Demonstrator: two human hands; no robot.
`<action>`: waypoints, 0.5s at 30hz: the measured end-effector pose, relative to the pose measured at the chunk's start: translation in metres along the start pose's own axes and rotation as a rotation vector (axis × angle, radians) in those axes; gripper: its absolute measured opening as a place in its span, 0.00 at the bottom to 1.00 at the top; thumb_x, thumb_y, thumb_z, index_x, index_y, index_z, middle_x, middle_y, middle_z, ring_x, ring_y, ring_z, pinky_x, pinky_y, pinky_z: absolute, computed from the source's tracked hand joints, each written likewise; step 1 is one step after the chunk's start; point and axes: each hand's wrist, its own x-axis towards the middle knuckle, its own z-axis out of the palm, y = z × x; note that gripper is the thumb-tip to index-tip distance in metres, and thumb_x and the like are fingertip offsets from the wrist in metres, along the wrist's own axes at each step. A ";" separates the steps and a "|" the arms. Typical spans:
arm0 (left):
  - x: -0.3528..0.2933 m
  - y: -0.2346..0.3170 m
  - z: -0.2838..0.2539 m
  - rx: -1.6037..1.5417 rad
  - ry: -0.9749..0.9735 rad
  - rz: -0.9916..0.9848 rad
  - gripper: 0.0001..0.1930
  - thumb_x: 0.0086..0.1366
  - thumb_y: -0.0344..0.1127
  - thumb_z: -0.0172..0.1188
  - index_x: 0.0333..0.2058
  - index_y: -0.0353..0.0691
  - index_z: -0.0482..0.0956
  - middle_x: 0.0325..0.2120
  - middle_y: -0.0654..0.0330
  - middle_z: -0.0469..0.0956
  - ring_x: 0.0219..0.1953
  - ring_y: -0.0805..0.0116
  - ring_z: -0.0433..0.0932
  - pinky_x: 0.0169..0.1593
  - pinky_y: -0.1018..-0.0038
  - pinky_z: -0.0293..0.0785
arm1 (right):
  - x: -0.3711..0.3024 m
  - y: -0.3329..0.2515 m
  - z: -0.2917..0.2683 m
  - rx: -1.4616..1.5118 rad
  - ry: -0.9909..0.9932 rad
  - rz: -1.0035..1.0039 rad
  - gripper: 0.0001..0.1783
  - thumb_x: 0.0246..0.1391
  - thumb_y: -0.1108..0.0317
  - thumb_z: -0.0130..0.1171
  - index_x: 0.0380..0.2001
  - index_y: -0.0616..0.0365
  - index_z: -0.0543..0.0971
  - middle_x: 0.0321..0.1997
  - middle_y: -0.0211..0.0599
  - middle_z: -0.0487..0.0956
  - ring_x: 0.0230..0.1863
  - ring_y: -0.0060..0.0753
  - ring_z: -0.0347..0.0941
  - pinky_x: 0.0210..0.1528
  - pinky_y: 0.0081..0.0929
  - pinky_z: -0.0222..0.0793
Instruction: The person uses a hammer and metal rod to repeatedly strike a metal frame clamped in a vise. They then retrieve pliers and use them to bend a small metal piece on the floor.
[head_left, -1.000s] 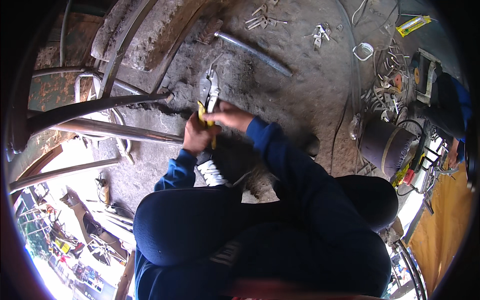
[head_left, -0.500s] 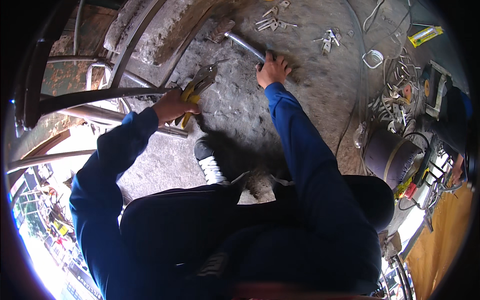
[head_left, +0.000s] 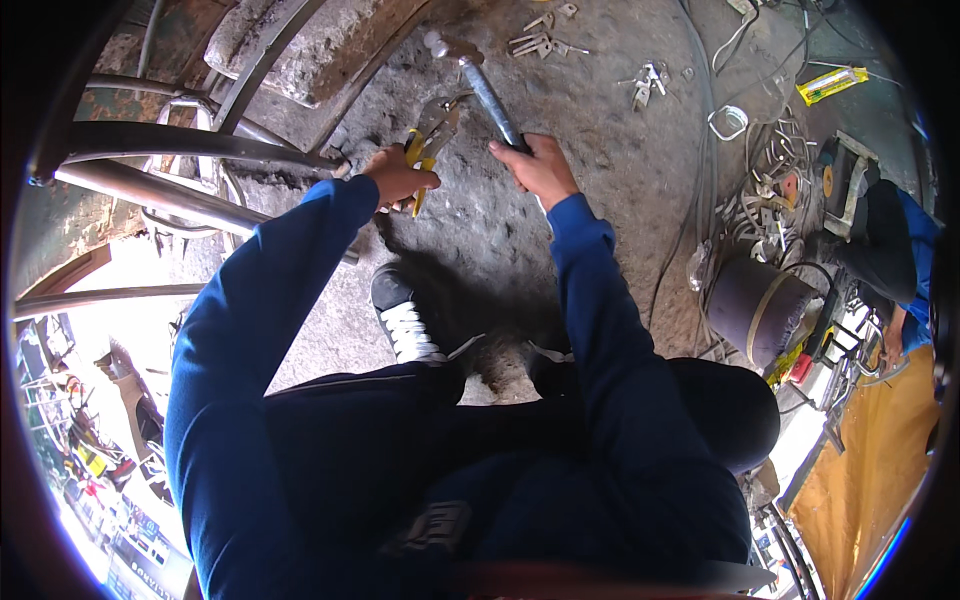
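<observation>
My left hand (head_left: 395, 178) grips a pair of locking pliers (head_left: 413, 146) by their yellow handles, the metal jaws pointing up and away over the dusty ground. Whether the jaws clamp a small piece is too fine to tell. In my right hand (head_left: 545, 170) is a hammer (head_left: 487, 96), held by the dark end of its handle. Its metal head lies beyond the pliers' jaws, up and to the left of my right hand.
Small metal pieces (head_left: 540, 44) lie beyond the hammer, with another cluster (head_left: 648, 82) rightward. Curved metal tubes (head_left: 190, 143) stand at left beside a concrete block (head_left: 300, 55). At right are a metal heap (head_left: 782, 180), a strapped roll (head_left: 760, 310) and another person's hand (head_left: 893, 345).
My right hand has drawn the hammer back toward me, its head swinging up and leftward. My left hand has shifted right with the pliers, bringing the two tools closer together.
</observation>
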 end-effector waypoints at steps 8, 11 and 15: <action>-0.006 0.006 0.003 0.067 0.026 -0.007 0.34 0.51 0.52 0.68 0.43 0.27 0.68 0.21 0.55 0.77 0.16 0.69 0.77 0.16 0.74 0.73 | -0.055 -0.018 -0.036 0.039 -0.031 -0.207 0.17 0.50 0.58 0.68 0.30 0.62 0.78 0.18 0.30 0.74 0.18 0.18 0.70 0.21 0.21 0.65; -0.010 0.006 0.002 0.001 0.029 0.012 0.30 0.53 0.52 0.66 0.37 0.25 0.71 0.18 0.53 0.77 0.14 0.68 0.77 0.14 0.73 0.73 | -0.057 -0.028 -0.043 0.314 -0.118 -0.315 0.18 0.54 0.54 0.65 0.26 0.59 0.76 0.19 0.26 0.72 0.20 0.17 0.67 0.23 0.21 0.63; -0.015 0.005 0.006 -0.066 0.048 0.037 0.29 0.53 0.53 0.66 0.34 0.27 0.73 0.16 0.54 0.76 0.13 0.68 0.77 0.14 0.73 0.73 | -0.046 -0.022 -0.021 -0.053 0.158 -0.147 0.25 0.57 0.45 0.59 0.21 0.57 0.73 0.17 0.24 0.69 0.18 0.19 0.62 0.20 0.24 0.57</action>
